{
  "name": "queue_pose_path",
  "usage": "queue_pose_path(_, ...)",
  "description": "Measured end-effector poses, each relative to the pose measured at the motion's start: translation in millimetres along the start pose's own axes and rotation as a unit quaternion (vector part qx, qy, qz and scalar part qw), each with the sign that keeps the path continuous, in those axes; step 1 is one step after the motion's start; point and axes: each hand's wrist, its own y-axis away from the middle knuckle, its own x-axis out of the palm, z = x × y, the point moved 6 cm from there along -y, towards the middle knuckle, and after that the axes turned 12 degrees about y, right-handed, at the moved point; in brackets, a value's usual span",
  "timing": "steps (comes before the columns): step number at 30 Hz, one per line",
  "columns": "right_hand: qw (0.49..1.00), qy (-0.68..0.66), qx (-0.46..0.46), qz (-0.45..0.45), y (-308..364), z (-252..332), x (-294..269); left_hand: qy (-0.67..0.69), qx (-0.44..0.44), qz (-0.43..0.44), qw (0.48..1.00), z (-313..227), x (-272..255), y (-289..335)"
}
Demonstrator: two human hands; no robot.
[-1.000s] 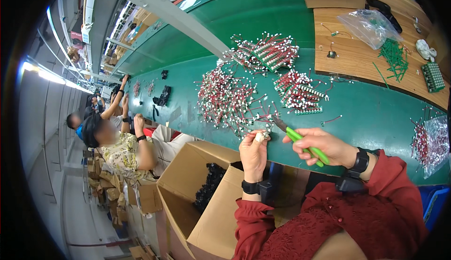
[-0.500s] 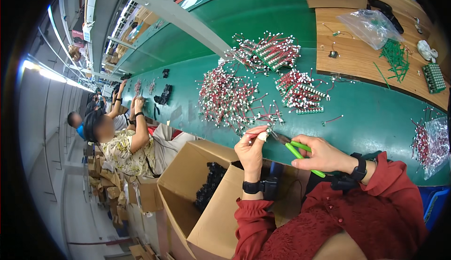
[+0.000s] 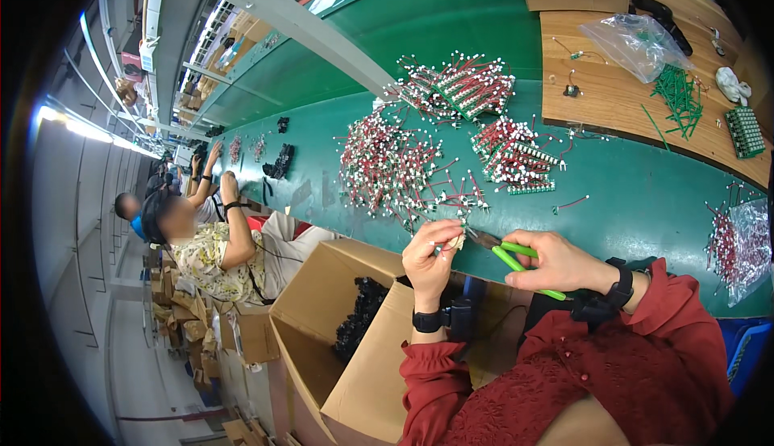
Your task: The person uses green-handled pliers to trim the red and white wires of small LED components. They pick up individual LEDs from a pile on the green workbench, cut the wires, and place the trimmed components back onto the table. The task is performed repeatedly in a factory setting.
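Note:
In my left hand (image 3: 427, 262), fingers pinched together, is a small circuit board with wires (image 3: 464, 225), partly hidden by the fingertips. My right hand (image 3: 560, 264) grips green-handled cutting pliers (image 3: 509, 260). Their dark jaws meet the board's edge, though I cannot make out whether they are closed on it. Just beyond the left hand lies a large heap of small boards (image 3: 383, 164) with red wires and white connectors. Farther right on the green table (image 3: 629, 196) sit wired board panels (image 3: 516, 156), with another stack of panels (image 3: 468, 87) behind them.
An open cardboard box (image 3: 367, 393) holding black parts (image 3: 360, 317) stands below the table edge at left. A wooden board (image 3: 597, 91) at far right carries a clear plastic bag (image 3: 637, 43) and green strips (image 3: 677, 99). Co-workers (image 3: 214, 244) sit along the table at left.
My left hand has turned and its fingers have shifted on the small board. My right hand and the pliers have moved only slightly.

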Motion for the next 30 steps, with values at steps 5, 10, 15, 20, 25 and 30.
queue_pose_path(5, 1.0, 0.016, -0.012, 0.022, -0.3, 0.8, -0.6, 0.0, -0.012, 0.008, 1.0, 1.4, -0.1, 2.8)
queue_pose_path(10, 0.939, -0.314, 0.053, 0.131, 1.5, 4.9, 14.0, 0.387, -0.151, -0.16, 0.895, 39.2, 4.5, 19.1)
queue_pose_path(15, 0.875, -0.444, 0.127, 0.141, -5.9, 2.6, 11.2, 0.446, -0.199, -0.19, 0.852, 52.3, 2.0, 24.0)
queue_pose_path(20, 0.974, -0.213, 0.065, 0.037, -9.5, -16.1, 7.3, 0.369, -0.216, -0.157, 0.89, 42.9, 7.7, 19.8)
queue_pose_path(25, 0.999, -0.047, 0.021, 0.001, -4.2, -4.0, 6.9, 0.298, -0.174, -0.13, 0.93, 40.2, -0.7, 20.5)
queue_pose_path(30, 1.0, 0.006, -0.003, 0.001, -2.8, -2.3, 4.5, 0.25, -0.141, -0.068, 0.956, 32.2, 1.3, 14.1)
